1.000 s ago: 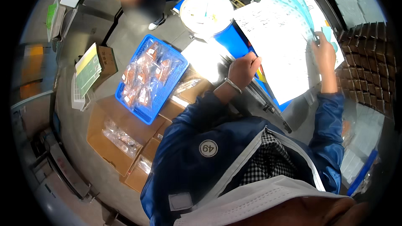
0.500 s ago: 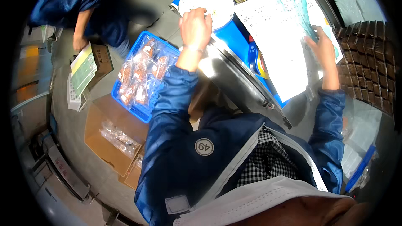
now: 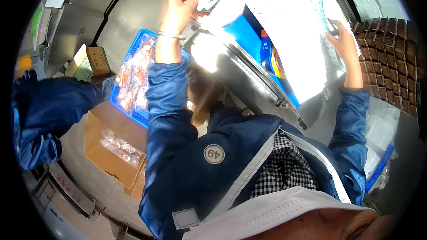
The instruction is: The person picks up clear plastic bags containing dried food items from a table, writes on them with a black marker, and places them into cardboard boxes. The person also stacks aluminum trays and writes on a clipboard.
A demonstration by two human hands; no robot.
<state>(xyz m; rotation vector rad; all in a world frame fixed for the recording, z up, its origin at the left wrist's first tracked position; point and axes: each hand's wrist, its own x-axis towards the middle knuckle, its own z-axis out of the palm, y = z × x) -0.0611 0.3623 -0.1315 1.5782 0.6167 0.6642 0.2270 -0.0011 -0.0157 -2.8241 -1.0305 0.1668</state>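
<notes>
My left hand (image 3: 178, 9) is over the rim of a white round tub (image 3: 232, 11). Its fingers are curled at the edge of a clear packet (image 3: 202, 14) with something reddish-brown in it; glare blurs the contact. My right hand (image 3: 344, 42) has finger and thumb at the edge of a looped turquoise printed strip (image 3: 318, 0), which looks pinched between them. That strip lies over white sheets (image 3: 289, 40) with faint writing, spread across a blue bin (image 3: 244, 35).
Left of me, a blue basket (image 3: 143, 119) holds several clear packets, above an open cardboard box (image 3: 95, 144). A co-worker's blue sleeve (image 3: 49, 115) is at far left. A metal table edge (image 3: 262, 86) runs ahead. Brown stacked racks (image 3: 389, 62) stand at right.
My left hand has moved left and up, and the clear packet now shows beside it. The co-worker has shifted nearer, away from the small carton. My right hand stays by the strip.
</notes>
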